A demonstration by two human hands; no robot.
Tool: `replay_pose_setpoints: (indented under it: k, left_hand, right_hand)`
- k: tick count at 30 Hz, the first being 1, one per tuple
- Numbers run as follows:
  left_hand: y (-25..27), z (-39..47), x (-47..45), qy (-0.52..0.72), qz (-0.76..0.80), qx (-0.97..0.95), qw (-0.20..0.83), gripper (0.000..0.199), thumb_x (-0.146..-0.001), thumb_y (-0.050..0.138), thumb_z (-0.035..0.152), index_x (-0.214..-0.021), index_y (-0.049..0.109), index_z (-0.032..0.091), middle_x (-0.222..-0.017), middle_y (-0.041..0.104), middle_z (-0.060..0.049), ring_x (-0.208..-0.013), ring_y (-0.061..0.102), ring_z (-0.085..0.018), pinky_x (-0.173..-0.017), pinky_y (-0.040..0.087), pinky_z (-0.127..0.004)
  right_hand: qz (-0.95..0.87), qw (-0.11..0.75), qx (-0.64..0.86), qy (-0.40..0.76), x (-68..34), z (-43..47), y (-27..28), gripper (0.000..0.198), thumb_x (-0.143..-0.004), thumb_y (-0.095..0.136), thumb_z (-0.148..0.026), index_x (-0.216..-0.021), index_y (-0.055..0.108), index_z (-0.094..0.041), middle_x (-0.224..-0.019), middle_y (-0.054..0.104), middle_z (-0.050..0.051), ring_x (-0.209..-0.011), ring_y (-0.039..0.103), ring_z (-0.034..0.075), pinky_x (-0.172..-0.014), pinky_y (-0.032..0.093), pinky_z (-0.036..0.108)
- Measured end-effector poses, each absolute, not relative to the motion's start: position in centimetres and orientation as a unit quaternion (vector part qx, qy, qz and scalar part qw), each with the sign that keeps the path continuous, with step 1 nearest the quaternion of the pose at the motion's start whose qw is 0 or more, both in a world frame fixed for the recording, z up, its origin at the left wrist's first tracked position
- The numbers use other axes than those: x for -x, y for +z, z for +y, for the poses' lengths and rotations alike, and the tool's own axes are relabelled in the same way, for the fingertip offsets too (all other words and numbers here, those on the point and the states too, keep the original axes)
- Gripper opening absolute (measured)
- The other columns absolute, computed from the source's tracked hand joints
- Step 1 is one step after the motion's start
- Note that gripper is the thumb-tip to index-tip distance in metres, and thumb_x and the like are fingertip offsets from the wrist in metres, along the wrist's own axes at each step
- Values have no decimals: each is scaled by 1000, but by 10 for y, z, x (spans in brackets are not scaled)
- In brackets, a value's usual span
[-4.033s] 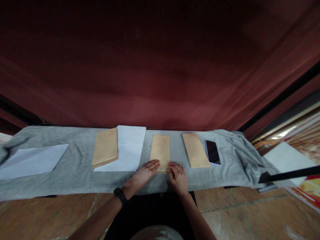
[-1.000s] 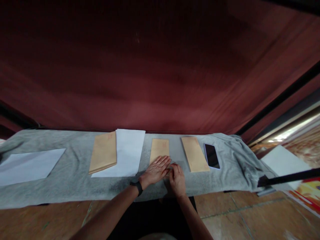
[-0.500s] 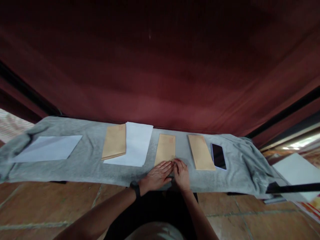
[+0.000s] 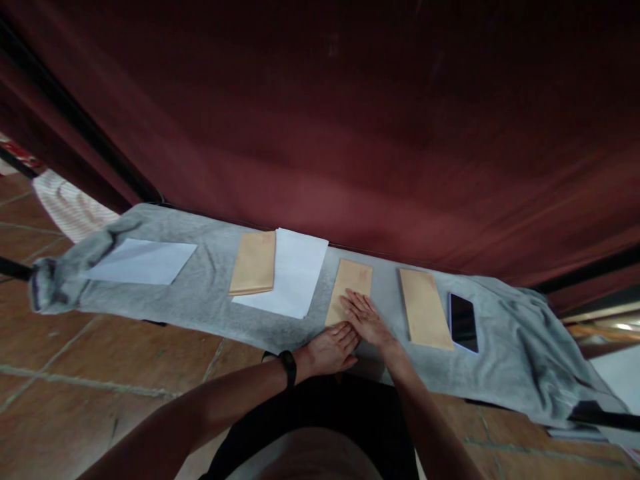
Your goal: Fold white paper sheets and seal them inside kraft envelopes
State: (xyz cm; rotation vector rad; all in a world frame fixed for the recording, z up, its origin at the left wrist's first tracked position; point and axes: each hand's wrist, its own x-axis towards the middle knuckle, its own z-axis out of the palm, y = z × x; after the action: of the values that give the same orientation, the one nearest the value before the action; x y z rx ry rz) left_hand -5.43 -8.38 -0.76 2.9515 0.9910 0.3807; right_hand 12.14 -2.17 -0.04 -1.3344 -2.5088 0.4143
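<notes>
A tan paper envelope (image 4: 353, 273) lies flat on the grey cloth in front of me, its near end partly covered by my hands. My right hand (image 4: 364, 316) rests flat on its middle with fingers stretched out. Against the near end lies my left hand (image 4: 333, 347), fingers extended and a dark band on the wrist. The two hands touch or nearly touch. To the right is another tan envelope (image 4: 427, 309), and to the left a small stack of tan envelopes (image 4: 254, 261) overlaps white paper sheets (image 4: 300, 270).
The narrow surface is draped in grey cloth (image 4: 195, 307). A phone (image 4: 463, 323) lies at the right, and a white sheet (image 4: 143, 261) at the far left. Behind rises a dark red fabric wall (image 4: 320, 187). Tiled floor (image 4: 125, 353) shows in front.
My right hand has slid forward and opened flat onto the envelope's middle. My left hand remains at the near end. The view has tilted and shifted.
</notes>
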Motion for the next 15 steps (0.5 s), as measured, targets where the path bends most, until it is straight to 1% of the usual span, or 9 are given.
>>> replay_pose_setpoints:
  k: [4, 9, 15]
  left_hand:
    - [-4, -84, 55, 120, 307, -944, 5, 57, -101, 39, 44, -144, 46, 7, -146, 54, -17, -138, 47, -25, -120, 25, -39]
    - [2, -86, 58, 112, 305, -946, 23, 60, -102, 37, 44, -150, 37, 8, -153, 44, -17, -144, 39, -25, -121, 26, -39]
    - [11, -86, 60, 103, 300, -948, 43, 60, -102, 39, 41, -153, 32, 10, -154, 43, -16, -144, 40, -24, -121, 26, -38]
  right_hand:
    - [-861, 128, 479, 112, -122, 5, -6, 47, -106, 31, -38, -152, 38, -33, -162, 30, -1, -150, 28, 18, -123, 24, 45]
    - [-842, 120, 522, 66, -119, 32, -11, 53, -105, 27, -38, -155, 35, -22, -163, 26, 6, -151, 25, 21, -123, 21, 44]
    - [-800, 135, 583, 38, -111, 47, -18, 59, -105, 22, -42, -154, 35, -12, -163, 27, 12, -150, 27, 26, -122, 19, 45]
